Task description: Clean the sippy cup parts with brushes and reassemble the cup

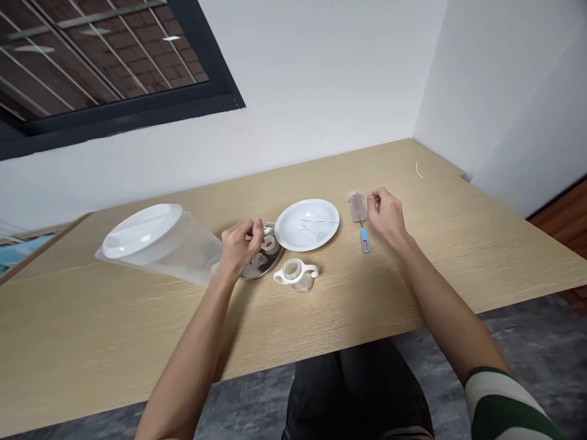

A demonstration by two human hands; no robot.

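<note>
My left hand [241,245] is closed, thumb pressed to curled fingers, above a round shiny metal tray [262,269]; what it grips, if anything, does not show. On that tray lies a whitish ring-shaped piece [269,244] beside another small pale piece. My right hand [387,215] is also pinched closed, beside a small tool with a flat greyish head [358,208] and a blue handle [364,239]. Whether its fingertips touch that head or hold anything thin, I cannot tell. Between the hands are a white oval plate [293,241] and a white two-handled cup-like piece [298,274].
A large translucent pitcher [183,244] with a white lid [142,231] lies tilted at the left, close to my left forearm. A thin white bent piece [419,170] is at the far right of the wooden table [321,330]. A wall and barred window [114,67] stand behind.
</note>
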